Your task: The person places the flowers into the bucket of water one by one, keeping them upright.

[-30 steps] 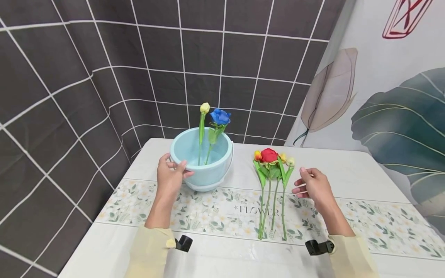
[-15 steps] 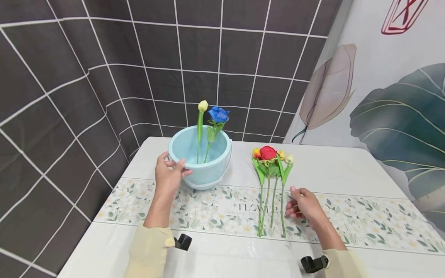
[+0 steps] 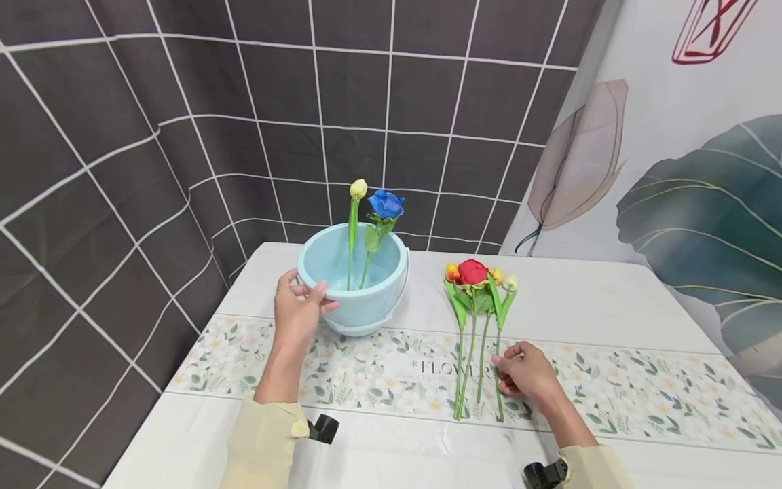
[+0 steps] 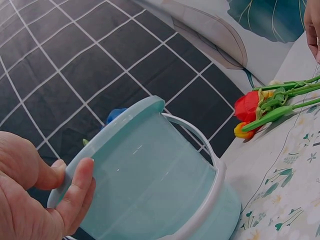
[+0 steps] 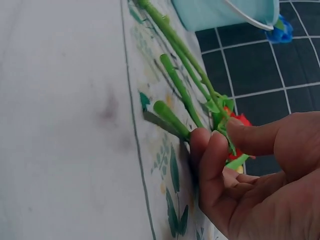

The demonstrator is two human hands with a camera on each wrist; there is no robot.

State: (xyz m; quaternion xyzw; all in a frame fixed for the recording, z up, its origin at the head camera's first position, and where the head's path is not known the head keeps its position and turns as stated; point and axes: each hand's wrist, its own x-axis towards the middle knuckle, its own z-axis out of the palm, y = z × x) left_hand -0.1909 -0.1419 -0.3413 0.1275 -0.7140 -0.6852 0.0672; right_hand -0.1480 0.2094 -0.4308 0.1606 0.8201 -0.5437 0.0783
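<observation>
My left hand (image 3: pixel 297 305) grips the near left rim of a light blue bucket (image 3: pixel 362 312), with the rim between thumb and fingers. In the bucket stand a pale yellow tulip (image 3: pixel 358 189) and a blue rose (image 3: pixel 386 204), stems leaning apart. On the table to the right lie several artificial flowers side by side, heads away from me: a red flower (image 3: pixel 473 272), orange-yellow tulips (image 3: pixel 452 272) and a whitish tulip (image 3: pixel 510 283). My right hand (image 3: pixel 527 372) pinches the whitish tulip's stem low down; the stem end (image 5: pixel 167 114) pokes out past the fingertips in the right wrist view.
A white table (image 3: pixel 586 292) carries a floral printed band (image 3: pixel 666 394) across its middle. Behind it hangs a dark cloth with a white grid (image 3: pixel 421 95), and at right a leaf-patterned curtain (image 3: pixel 709 210). The bucket's white handle (image 4: pixel 212 192) hangs down its side.
My right hand has moved left and toward me, from beside the flower heads to the rightmost stem, and its fingers have closed on it. The left hand stays on the bucket rim.
</observation>
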